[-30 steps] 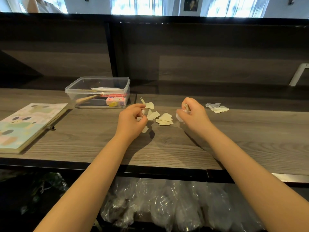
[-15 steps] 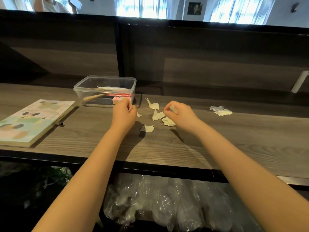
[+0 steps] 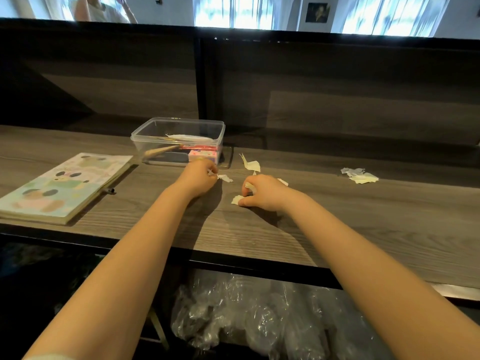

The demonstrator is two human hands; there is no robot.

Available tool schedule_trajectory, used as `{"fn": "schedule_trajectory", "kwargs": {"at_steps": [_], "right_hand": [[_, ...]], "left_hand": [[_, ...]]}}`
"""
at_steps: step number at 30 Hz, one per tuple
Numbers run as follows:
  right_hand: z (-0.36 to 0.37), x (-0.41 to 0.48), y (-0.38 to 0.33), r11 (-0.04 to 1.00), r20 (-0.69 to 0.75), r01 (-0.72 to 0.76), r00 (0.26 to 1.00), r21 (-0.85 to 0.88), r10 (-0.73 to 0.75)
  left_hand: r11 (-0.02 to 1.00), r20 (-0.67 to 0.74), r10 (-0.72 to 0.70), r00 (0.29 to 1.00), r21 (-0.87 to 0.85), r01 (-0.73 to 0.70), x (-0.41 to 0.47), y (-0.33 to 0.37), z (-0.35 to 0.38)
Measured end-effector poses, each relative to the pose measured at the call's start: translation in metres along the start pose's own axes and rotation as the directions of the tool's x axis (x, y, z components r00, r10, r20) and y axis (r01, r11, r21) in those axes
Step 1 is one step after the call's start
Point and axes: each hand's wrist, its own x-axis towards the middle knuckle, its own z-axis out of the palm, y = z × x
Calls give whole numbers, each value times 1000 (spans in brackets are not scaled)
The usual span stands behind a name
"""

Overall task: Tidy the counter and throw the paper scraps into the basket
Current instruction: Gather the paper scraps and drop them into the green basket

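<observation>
Torn cream paper scraps lie on the wooden counter (image 3: 363, 216). My left hand (image 3: 200, 178) holds small scraps in its curled fingers, just left of one loose scrap (image 3: 225, 178). My right hand (image 3: 265, 192) has scraps in its curled fingers and its thumb presses a scrap (image 3: 237, 199) on the counter. Another scrap (image 3: 250, 164) lies beyond both hands. A separate small pile of scraps (image 3: 359, 175) sits far to the right. Below the counter's front edge is the basket lined with a clear plastic bag (image 3: 259, 315).
A clear plastic box (image 3: 179, 131) holding small items stands behind my left hand. A picture book (image 3: 62, 185) lies at the left, with a small dark pen tip (image 3: 110, 190) beside it. A dark wooden panel rises behind the counter.
My right hand has moved toward me and down onto the scrap near the front. My left hand stayed by the box, still picking at scraps. The camera view has tilted down slightly.
</observation>
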Motion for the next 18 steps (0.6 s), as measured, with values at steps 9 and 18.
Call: {"fn": "schedule_trajectory", "kwargs": {"at_steps": [9,18], "right_hand": [[3,-6,-1,996,-48,20,999,87,-16],[17,-15,11,970,-209,27,978,244,26]], "left_hand": [[988,65,-40,997,150,30,23,3,8],[955,97,-61,993,294,30,36,12,19]]}}
